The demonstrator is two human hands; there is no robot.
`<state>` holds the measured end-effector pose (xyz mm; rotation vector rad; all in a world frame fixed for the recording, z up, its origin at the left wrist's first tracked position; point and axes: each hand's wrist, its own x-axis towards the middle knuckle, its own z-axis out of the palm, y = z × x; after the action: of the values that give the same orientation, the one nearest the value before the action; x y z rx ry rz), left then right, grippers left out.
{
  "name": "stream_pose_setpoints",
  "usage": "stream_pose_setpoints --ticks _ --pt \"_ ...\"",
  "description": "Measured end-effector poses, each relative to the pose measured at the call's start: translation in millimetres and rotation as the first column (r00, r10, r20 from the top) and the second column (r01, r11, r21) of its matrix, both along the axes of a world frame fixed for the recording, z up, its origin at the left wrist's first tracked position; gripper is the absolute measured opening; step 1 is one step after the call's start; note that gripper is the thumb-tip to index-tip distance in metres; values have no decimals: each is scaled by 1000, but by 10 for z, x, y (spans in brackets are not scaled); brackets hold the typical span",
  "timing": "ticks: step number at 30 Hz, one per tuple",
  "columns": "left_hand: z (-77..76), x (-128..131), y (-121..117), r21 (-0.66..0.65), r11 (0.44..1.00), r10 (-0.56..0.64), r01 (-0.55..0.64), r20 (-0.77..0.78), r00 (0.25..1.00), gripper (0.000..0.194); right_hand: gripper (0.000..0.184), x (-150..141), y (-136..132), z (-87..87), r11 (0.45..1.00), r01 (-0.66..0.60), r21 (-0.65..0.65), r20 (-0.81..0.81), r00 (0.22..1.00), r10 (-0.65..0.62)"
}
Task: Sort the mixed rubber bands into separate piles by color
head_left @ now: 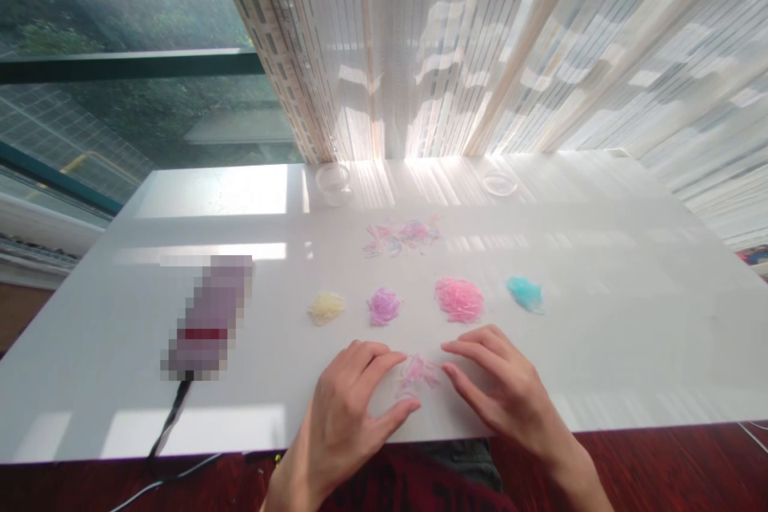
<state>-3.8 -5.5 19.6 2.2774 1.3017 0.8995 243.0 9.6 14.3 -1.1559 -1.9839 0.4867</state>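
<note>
My left hand (351, 404) and my right hand (501, 388) rest on the white table (630, 320) near its front edge, fingers stretched out and apart. Between their fingertips lies a small loose cluster of pink strands (418, 372). Beyond it sit sorted heaps in a row: a yellow heap (326, 307), a purple heap (383, 306), a pink heap (459, 298) and a teal heap (526, 293). Farther back lies a mixed scatter of coloured strands (401, 237). Neither hand holds anything.
A blurred-out oblong object (208, 318) with a dark cable (171, 420) lies at the left. A clear cup (333, 180) and a shallow clear dish (500, 183) stand at the back by the striped curtain (480, 40). A window is at the left.
</note>
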Motion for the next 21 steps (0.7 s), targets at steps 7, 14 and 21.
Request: stream_pose_setpoints --ticks 7,14,21 --pt "-57 105 -23 6 999 47 -47 -89 995 19 14 -172 -95 -38 988 -123 -94 29 992 126" --pt "-63 148 -2 -16 998 58 -59 -67 996 14 9 -190 -105 -85 992 -109 -58 57 992 112" --pt "-35 167 9 -24 998 57 -59 -64 996 16 23 -183 -111 -83 992 -121 -23 38 992 122"
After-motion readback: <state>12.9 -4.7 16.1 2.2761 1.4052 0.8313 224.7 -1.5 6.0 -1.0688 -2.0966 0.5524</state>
